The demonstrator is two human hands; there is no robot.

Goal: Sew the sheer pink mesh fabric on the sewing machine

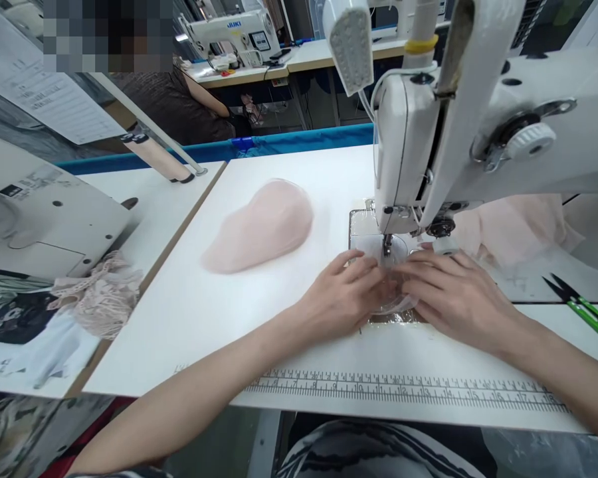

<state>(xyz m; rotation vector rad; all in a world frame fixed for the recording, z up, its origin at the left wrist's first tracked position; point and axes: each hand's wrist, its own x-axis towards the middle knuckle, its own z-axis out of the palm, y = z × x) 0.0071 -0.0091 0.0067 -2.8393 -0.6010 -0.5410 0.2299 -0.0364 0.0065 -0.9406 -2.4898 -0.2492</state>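
Observation:
Both hands meet at the needle of a white sewing machine [403,146], just in front of its presser foot [387,245]. Between them lies a small sheer, pale piece of fabric [396,307], mostly hidden by the fingers. My left hand [351,292] comes in from the left, its fingers bent and closed on the fabric's left side. From the other side, my right hand [453,295] has its fingers together on the fabric's right edge. On the table to the left rests a pale pink, rounded fabric piece [266,229].
Green-handled thread snips [585,309] lie at the right. More pink fabric [518,226] sits behind the right hand, under the machine arm. A printed ruler [379,388] runs along the front edge. At left are another machine [44,206] and bundled pink strips [104,299]. A person [154,106] sits beyond.

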